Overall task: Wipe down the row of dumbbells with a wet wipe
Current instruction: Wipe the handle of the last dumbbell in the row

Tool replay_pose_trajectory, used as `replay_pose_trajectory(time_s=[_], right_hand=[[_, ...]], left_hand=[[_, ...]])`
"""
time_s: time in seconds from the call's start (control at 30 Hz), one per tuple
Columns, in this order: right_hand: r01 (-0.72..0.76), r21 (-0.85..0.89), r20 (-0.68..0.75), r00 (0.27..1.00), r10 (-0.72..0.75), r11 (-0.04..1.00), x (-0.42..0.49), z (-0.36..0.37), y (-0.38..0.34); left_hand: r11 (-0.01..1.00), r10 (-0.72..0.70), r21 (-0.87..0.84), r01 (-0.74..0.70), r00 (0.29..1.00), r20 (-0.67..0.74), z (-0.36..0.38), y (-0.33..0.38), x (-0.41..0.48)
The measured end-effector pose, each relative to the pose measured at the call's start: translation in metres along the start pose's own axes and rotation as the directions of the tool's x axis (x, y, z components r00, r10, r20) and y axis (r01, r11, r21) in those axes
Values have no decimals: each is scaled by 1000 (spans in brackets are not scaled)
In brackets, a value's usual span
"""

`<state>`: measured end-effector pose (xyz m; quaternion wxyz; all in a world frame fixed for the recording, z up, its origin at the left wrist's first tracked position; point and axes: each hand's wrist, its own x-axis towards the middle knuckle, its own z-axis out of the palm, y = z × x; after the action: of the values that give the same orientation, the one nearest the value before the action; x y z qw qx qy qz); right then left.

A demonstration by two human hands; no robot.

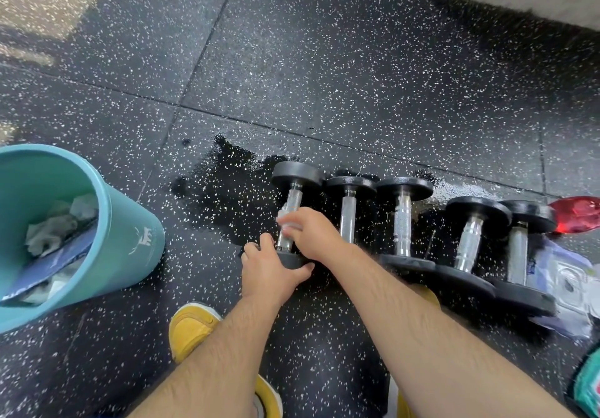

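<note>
Chrome handle of the leftmost dumbbell [293, 201] is getting the wipe-down right now. The person's right hand [311, 234] is curling round that handle with the wet wipe [285, 221] trapped against the bar. The wipe is showing only as a blurred white edge at the fingertips, so it is probably sliding along the bar.

The left hand [272, 271] is clamping the near end plate of the same dumbbell, fingers over the rim and thumb wrapping the other side. Judgement: it is acting as a brake, since round heads are going to roll under a scrub.

The other four dumbbells [402, 219] are lying to the right of the leftmost dumbbell. They are lying parallel, handles pointing away from the person, heads touching or nearly so. Packing them like this is likely letting one crouch cover the whole row. Nothing is showing which of them are already clean, so progress is unclear.

- Teal bin [130, 222] is sitting well to the left of the leftmost dumbbell, mouth facing the person, crumpled wipes [52, 229] inside. It looks parked there for a quick drop.
- Wet patch [227, 183] is darkening the rubber floor [324, 60] just left of and beyond the dumbbell's far head.
- Wipe pack [565, 274] is lying far right of it, past the end of the row, near for a refill.

Risk: wet chrome and a wet floor are making slips likely.
</note>
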<state>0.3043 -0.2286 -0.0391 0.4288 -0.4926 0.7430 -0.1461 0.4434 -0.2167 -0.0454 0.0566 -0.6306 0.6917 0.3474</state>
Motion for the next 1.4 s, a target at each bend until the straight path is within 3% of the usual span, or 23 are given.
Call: replay_pose_trajectory(time_s=[0.2, 0.4, 0.53, 0.73, 0.97, 1.4], right_hand=[[44, 21, 162, 986, -47, 999, -2, -17, 1], [27, -63, 111, 994, -20, 998, 1, -9, -3], [48, -129, 197, 980, -22, 990, 0, -7, -3], [-16, -5, 49, 999, 16, 1000, -3, -3, 4], [-99, 19, 168, 981, 94, 995, -7, -2, 12], [-87, 8, 371, 926, 78, 996, -4, -20, 2]], left_hand=[[1000, 6, 7, -6, 1000, -4, -1, 2, -1], [1000, 10, -2, -10, 1000, -24, 0, 2, -2], [1000, 11, -11, -11, 1000, -15, -2, 2, -1], [1000, 7, 12, -7, 1000, -5, -3, 3, -2], [1000, -3, 3, 3, 1000, -4, -4, 6, -3], [1000, 1, 7, -1, 1000, -15, 0, 4, -1]])
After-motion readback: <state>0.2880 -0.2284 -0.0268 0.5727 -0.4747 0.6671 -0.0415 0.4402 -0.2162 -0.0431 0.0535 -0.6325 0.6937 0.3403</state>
